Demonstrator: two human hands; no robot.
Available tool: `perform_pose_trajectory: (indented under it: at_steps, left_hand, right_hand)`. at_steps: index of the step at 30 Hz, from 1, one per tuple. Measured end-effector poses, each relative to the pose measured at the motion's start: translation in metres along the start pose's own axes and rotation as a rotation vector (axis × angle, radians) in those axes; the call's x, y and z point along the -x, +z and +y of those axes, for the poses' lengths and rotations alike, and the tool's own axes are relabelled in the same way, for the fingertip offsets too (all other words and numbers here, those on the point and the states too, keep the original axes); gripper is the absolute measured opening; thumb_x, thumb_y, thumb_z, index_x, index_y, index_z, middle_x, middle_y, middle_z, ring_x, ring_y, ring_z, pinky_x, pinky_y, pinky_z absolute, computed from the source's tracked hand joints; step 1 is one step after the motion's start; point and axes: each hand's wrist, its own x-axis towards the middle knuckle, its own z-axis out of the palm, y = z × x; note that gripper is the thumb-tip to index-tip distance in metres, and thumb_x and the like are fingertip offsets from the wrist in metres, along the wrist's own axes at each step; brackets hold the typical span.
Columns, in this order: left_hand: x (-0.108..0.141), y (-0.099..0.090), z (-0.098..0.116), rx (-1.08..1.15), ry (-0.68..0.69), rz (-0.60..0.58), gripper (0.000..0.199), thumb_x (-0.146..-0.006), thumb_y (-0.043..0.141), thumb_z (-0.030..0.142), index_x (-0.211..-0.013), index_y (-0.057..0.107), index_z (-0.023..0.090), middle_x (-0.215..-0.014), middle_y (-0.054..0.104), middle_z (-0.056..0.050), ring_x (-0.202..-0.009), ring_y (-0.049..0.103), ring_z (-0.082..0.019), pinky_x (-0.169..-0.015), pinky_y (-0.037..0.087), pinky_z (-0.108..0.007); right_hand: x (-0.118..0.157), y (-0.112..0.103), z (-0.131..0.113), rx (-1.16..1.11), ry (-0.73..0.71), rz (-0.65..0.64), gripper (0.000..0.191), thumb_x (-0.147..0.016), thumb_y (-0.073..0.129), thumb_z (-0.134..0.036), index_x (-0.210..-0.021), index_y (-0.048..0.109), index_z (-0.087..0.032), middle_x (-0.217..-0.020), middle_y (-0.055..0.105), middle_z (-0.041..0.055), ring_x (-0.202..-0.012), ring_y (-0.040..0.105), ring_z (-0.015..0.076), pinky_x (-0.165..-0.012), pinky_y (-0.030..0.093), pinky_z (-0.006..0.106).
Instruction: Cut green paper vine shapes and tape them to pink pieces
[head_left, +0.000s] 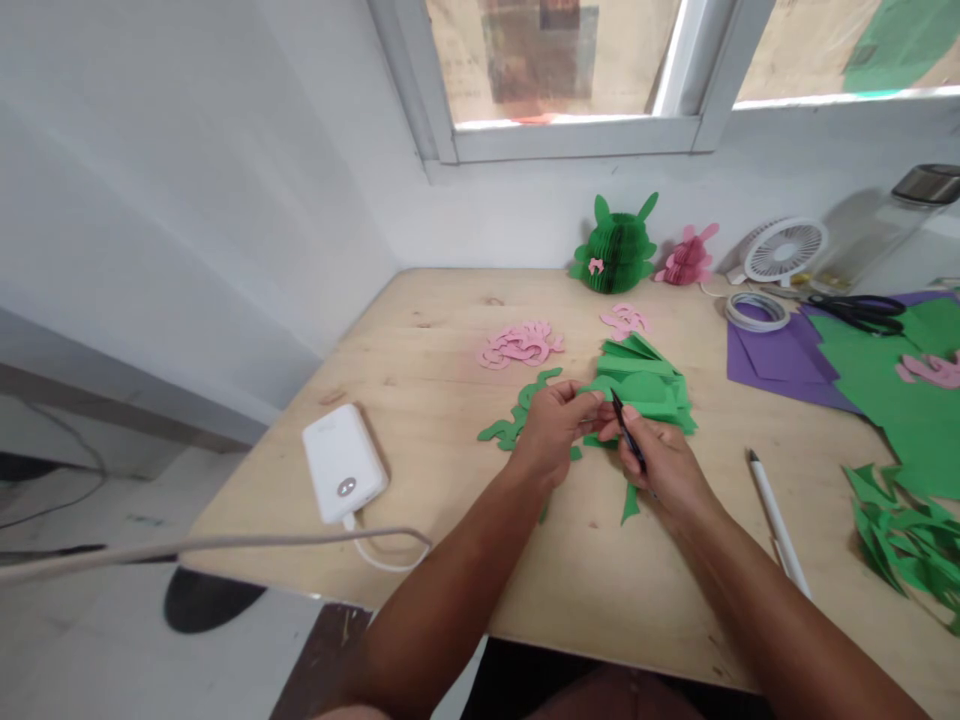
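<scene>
Left hand (551, 425): pinching the green piece (594, 387) at the stack (645, 405)'s near-left edge.
Right hand (664, 460): gripping the tool (628, 438), near side of the stack.
Tool's long axis: slanting away-left, tip right by the green piece.

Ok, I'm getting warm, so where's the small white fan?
In the head view, the fan stands back right on the table, between the pink paper figure and the clear bottle.

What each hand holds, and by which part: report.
The right hand holds a slim black tool along its shaft, tip free. The left hand appears to pinch a green paper piece at its near edge.
</scene>
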Motion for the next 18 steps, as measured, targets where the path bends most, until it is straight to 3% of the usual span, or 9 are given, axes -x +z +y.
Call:
perform_pose_trajectory:
  at_steps: [18]
  left_hand:
    - [-0.0002,0.0003,0.0000,0.014,-0.005,-0.016,0.022,-0.056,0.076,0.029,-0.061,0.058,0.017,-0.063,0.066,-0.001,-0.061,0.063,-0.013,-0.071,0.049,-0.028]
  right_hand:
    - [0.0011,0.0041,-0.0012,-0.051,-0.030,0.037,0.051,-0.072,0.061,-0.065,-0.067,0.063,-0.015,-0.034,0.035,-0.0077,-0.033,0.022,0.0052,-0.036,0.012,0.022]
